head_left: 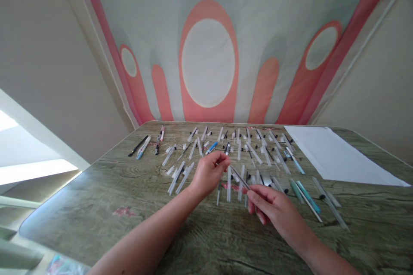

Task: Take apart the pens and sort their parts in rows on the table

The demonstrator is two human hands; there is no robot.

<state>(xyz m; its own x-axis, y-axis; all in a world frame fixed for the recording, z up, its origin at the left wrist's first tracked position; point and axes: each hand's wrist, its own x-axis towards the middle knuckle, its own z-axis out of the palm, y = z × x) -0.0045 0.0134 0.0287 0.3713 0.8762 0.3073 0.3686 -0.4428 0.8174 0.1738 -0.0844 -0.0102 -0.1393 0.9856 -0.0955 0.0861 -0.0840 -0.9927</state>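
My right hand [266, 202] is closed round the lower end of a slim, see-through pen barrel [239, 177], which slants up to the left. At its upper end my left hand [211, 169] pinches thumb and fingers together; whatever lies between those fingertips is too small to make out. Beneath and beyond both hands lie several loose clear pen barrels [229, 184], with thin refills and small black and clear pen parts among them. A blue pen [211, 147] rests just beyond my left hand.
Pens [143, 147] lie at the left, and a pink pen [162, 132] is farther back. Teal pens [309, 197] and more clear tubes [331, 204] are right of my right hand. A white sheet [342, 157] covers the back right of the wood-patterned table [97, 206], against the wall.
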